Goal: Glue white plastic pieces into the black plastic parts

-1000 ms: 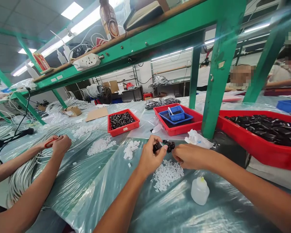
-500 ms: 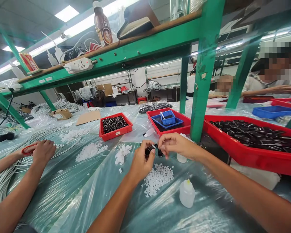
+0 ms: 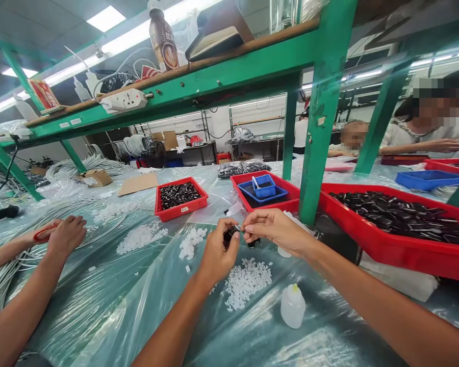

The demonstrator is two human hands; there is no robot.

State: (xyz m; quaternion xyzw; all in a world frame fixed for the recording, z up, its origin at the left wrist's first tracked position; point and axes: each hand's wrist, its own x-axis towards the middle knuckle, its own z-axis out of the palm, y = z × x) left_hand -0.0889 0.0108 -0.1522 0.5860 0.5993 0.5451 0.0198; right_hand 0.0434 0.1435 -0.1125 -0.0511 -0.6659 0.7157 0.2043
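Note:
My left hand is closed around a small black plastic part, its top end showing between thumb and forefinger. My right hand meets it from the right, fingertips pinched close to the part's end; whatever is between them is too small to make out. Just below my right fingers another black piece shows partly. Under both hands lies a heap of small white plastic pieces. A squat translucent bottle with a yellow tip stands nearer to me, and a second bottle is half hidden behind my right wrist.
Red trays of black parts stand behind and at right; another holds blue trays. A green post rises beyond my right hand. At left, a co-worker's hands hold red-handled scissors near grey cables.
My right hand has moved slightly left, its fingertips now pinched together at the black part's end. My left hand keeps its hold. The view has shifted slightly.

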